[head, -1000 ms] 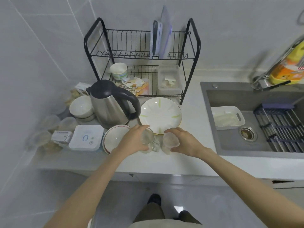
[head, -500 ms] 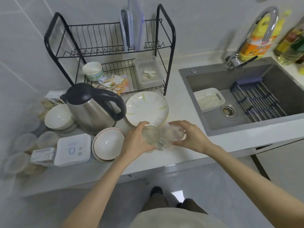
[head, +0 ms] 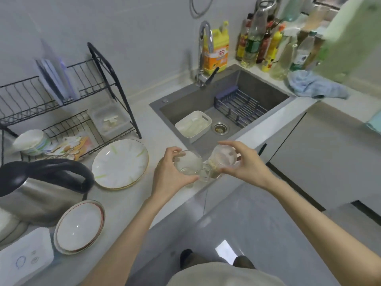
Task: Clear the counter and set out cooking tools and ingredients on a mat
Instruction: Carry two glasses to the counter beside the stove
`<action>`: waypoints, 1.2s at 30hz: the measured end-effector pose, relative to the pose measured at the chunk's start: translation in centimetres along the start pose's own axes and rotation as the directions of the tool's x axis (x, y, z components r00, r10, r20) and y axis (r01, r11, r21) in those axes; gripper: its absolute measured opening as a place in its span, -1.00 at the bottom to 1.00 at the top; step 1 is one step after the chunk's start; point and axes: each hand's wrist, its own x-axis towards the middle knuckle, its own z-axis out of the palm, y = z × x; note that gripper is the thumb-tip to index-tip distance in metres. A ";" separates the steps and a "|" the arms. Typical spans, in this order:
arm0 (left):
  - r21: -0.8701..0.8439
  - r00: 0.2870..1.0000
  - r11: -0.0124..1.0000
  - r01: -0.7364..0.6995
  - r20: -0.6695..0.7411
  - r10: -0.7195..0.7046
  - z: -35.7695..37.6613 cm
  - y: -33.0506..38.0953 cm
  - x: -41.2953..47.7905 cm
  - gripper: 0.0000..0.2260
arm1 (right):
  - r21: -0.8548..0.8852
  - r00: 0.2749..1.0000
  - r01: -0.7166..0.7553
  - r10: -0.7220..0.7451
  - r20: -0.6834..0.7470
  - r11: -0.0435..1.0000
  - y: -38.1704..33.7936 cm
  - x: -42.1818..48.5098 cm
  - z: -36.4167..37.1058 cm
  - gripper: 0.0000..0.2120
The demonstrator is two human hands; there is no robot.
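Close together, two clear round glass mugs (head: pixel 188 165)

I can read very little here. The yellow bottle (head: pixel 216 51) by the sink carries a red logo on its orange label, too blurred for me to spell out. The white box (head: pixel 24 263) at lower left shows a blue ring like a 0.

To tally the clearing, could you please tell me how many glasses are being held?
2: one glass in the left hand, the other glass in the right hand.
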 end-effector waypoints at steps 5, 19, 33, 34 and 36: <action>0.003 0.987 0.990 -0.138 0.089 0.137 6.1 6.5 0.3 -0.28 | -0.002 0.985 -0.084 0.082 -0.152 0.996 3.8 -4.5 -6.7 -0.36; -0.153 0.800 0.886 -0.437 0.385 0.461 30.0 27.8 -5.6 -0.28 | 0.039 0.772 -0.363 0.324 -0.547 0.931 17.7 -25.3 -26.9 -0.34; -0.410 0.339 0.686 -0.602 0.646 0.684 55.7 47.5 -13.2 -0.29 | 0.201 0.317 -0.614 0.472 -0.823 0.763 29.0 -43.8 -43.6 -0.35; -0.425 0.298 0.665 -0.614 0.656 0.694 57.5 48.9 -13.7 -0.29 | 0.206 0.291 -0.630 0.473 -0.832 0.749 29.7 -44.7 -44.8 -0.35; -0.446 0.230 0.636 -0.630 0.675 0.701 60.8 51.7 -14.6 -0.28 | 0.226 0.234 -0.650 0.474 -0.849 0.725 31.3 -46.4 -47.0 -0.35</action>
